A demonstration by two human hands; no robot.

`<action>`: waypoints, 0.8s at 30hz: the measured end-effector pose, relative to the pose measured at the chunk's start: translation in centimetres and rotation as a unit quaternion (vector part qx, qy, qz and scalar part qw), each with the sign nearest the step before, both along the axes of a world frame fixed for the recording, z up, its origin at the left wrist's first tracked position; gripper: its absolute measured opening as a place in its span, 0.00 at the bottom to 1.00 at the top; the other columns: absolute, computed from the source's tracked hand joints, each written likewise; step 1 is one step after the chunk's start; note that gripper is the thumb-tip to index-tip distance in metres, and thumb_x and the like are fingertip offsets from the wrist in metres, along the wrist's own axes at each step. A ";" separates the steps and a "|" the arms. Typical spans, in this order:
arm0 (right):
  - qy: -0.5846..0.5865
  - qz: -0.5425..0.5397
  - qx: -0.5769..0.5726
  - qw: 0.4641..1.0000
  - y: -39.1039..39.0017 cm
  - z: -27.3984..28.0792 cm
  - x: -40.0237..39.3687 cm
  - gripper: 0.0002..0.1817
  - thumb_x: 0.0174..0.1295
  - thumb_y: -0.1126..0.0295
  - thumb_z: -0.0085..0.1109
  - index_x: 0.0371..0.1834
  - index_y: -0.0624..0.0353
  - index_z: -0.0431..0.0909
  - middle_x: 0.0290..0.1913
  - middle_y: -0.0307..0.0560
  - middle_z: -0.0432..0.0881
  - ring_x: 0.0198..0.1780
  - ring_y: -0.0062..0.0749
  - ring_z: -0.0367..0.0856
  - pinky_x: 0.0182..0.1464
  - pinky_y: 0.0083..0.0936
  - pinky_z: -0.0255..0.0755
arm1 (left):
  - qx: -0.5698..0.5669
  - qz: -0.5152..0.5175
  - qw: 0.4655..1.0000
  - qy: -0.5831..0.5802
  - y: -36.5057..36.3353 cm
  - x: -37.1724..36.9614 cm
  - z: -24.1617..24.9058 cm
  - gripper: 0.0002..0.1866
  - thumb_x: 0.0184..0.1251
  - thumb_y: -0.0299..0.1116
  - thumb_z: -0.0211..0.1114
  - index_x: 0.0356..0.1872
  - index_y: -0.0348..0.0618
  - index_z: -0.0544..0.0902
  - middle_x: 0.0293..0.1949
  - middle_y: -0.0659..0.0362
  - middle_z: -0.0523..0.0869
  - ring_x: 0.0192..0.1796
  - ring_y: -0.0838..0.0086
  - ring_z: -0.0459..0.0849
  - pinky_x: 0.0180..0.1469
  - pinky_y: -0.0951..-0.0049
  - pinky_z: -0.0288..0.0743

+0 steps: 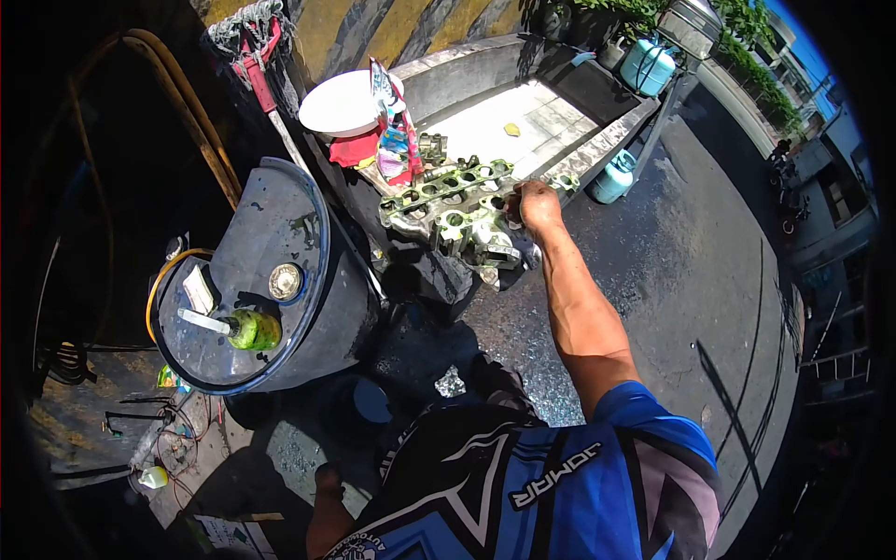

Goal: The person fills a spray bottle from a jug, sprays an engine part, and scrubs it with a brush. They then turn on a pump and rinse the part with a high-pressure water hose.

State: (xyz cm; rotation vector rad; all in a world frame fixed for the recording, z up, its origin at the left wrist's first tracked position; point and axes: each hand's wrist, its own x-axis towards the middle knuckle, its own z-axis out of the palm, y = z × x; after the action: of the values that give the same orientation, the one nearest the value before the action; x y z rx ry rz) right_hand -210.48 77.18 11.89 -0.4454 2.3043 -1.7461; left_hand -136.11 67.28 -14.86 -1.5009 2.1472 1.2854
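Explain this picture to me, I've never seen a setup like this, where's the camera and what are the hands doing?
There's no robot here, just a person's bare hands. The single picture comes from a camera worn on the head, looking forward and down, so the blue shirt is the wearer's. The right hand is at a metal manifold with round openings; whether it grips is hard to tell. The left hand is low in shadow, its grip unclear. On the drum is a yellow-green container. A white basin sits beyond.

The concrete ledge [609, 147] carries metal engine parts [474, 202] and a colourful bag [397, 135].
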 end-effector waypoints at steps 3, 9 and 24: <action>-0.113 0.052 -0.054 0.991 0.0 -0.5 1.6 0.14 0.72 0.66 0.36 0.39 0.66 0.68 0.28 0.52 0.78 0.26 0.35 0.78 0.26 0.31 0.72 | 0.024 0.032 0.999 0.009 -0.6 0.1 0.0 0.27 0.34 0.32 0.79 0.43 0.46 0.82 0.41 0.50 0.84 0.46 0.53 0.83 0.51 0.57 0.77; -0.172 0.028 -0.142 0.974 0.3 -0.5 1.6 0.16 0.73 0.64 0.35 0.41 0.67 0.69 0.28 0.51 0.78 0.25 0.36 0.78 0.26 0.31 0.75 | -0.294 -0.184 0.937 0.028 0.7 -1.6 -0.5 0.07 0.56 0.35 0.63 0.32 0.44 0.82 0.28 0.48 0.82 0.35 0.51 0.83 0.39 0.53 0.76; -0.156 0.105 -0.114 0.975 2.1 2.9 -0.1 0.12 0.69 0.72 0.38 0.36 0.68 0.73 0.27 0.49 0.79 0.25 0.30 0.79 0.26 0.24 0.75 | 0.094 0.366 0.918 0.120 7.9 -6.0 2.1 0.19 0.62 0.46 0.68 0.48 0.47 0.78 0.28 0.62 0.78 0.29 0.72 0.75 0.23 0.69 0.66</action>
State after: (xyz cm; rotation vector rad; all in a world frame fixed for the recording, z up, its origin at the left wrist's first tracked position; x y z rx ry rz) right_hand -210.55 79.23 14.81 -0.4015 1.7855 -1.8319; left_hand -142.06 75.20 -12.80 -2.2610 1.5306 1.9211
